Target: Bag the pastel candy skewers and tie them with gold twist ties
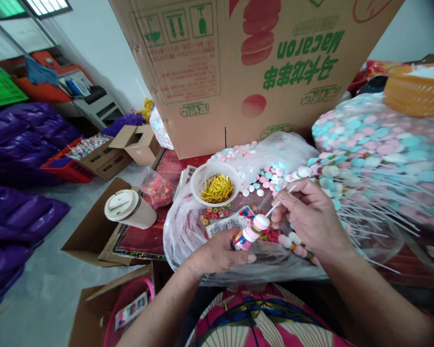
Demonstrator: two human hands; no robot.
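My right hand point(309, 212) pinches the white stick point(277, 206) of a candy skewer point(261, 222) strung with pink and white discs. The skewer slants down to the left. Its lower end is in a printed plastic wrapper point(243, 241), which my left hand point(219, 253) grips between thumb and fingers. Beneath my hands, more printed wrappers point(227, 223) lie on a clear plastic sheet, beside small colourful ring candies point(210, 215). Just beyond is a translucent bowl point(196, 182) of gold twist ties point(217, 189). Finished-looking skewers with white sticks point(374, 207) are heaped right of my right hand.
A large cardboard box point(202, 111) stands at the back of the table. Pastel discs point(269, 178) lie loose before it; a bulging clear bag point(386, 127) of them sits right. At left are a lidded cup point(141, 216), a bag of ring candies point(158, 189) and open cartons point(90, 224).
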